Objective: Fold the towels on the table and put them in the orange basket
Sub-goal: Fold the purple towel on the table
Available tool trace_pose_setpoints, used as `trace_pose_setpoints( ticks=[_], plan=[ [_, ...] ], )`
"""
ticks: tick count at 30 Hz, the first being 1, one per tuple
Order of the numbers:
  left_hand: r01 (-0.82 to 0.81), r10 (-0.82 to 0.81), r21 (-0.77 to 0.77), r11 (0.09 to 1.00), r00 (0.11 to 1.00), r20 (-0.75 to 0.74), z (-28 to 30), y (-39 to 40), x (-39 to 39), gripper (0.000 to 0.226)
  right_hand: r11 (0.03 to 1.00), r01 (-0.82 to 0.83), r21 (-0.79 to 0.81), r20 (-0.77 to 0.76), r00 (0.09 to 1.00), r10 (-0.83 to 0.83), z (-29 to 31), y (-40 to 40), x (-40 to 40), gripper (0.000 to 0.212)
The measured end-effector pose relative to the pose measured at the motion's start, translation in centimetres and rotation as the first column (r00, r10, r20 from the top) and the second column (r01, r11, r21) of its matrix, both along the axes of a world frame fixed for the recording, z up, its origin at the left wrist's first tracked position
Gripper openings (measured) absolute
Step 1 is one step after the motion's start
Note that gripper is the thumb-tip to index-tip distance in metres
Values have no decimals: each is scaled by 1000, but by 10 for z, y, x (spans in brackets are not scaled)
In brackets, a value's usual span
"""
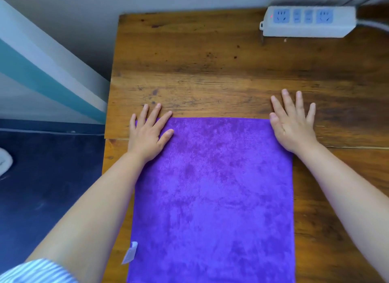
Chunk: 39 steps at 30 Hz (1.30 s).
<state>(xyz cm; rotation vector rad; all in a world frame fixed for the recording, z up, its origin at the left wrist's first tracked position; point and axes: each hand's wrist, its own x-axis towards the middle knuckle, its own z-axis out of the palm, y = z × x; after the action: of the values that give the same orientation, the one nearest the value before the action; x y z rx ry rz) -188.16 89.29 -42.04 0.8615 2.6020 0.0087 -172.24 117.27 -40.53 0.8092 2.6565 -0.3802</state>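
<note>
wooden table (210, 72) against wall holds purple towel (212, 188), power strip (307, 21).

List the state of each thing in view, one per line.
purple towel: spread flat on the table, near edge out of frame.
white tag: sticks out at the towel's left edge.
left hand: flat on the far left corner.
right hand: flat at the far right corner.
power strip: nothing plugged in.

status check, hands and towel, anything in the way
Left hand and right hand open, flat on the towel's far corners. Purple towel spread flat on table. Basket not in view. Power strip far back, clear.
</note>
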Motion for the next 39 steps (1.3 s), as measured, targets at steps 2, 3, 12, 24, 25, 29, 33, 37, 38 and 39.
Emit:
trace_pose_setpoints(
  ticks=[2, 3, 12, 24, 25, 29, 33, 37, 38, 39],
  plan=[
    [-11, 11, 12, 1000, 1000, 24, 3, 1, 0, 72, 1000, 19, 13, -103, 995, -17, 6, -2, 2, 68],
    [-21, 20, 26, 999, 999, 25, 5, 1, 0, 68, 1000, -1, 20, -160, 987, 4, 9, -3, 3, 65],
    [-46, 47, -30, 999, 998, 38, 28, 15, -13, 45, 983, -152, 106, 73, 987, 145, 29, -3, -9, 41],
    [67, 39, 217, 974, 892, -450, 76, 16, -30, 12, 948, 108, 300, -563, 822, 85, 83, 2, -40, 23],
    [125, -10, 207, 970, 876, -482, 78, 10, -29, 14, 943, 124, 308, -601, 794, 92, 84, 0, -35, 22],
    [391, -211, 210, 896, 790, -575, 84, -28, -13, 8, 946, 139, 293, -649, 755, 90, 85, -13, -4, 19],
    [524, -315, 184, 831, 718, -621, 73, -64, 22, 14, 945, 37, 324, -620, 762, 183, 79, -35, 43, 20],
    [608, -423, 143, 781, 683, -596, 61, -89, 64, 22, 949, -32, 313, -605, 764, 225, 68, -53, 87, 31],
    [631, -459, 119, 767, 668, -586, 57, -94, 73, 27, 952, -37, 303, -605, 764, 223, 66, -58, 97, 32],
    [650, -495, 90, 755, 654, -571, 54, -99, 83, 36, 957, -42, 288, -601, 770, 215, 64, -62, 105, 32]
  ],
)
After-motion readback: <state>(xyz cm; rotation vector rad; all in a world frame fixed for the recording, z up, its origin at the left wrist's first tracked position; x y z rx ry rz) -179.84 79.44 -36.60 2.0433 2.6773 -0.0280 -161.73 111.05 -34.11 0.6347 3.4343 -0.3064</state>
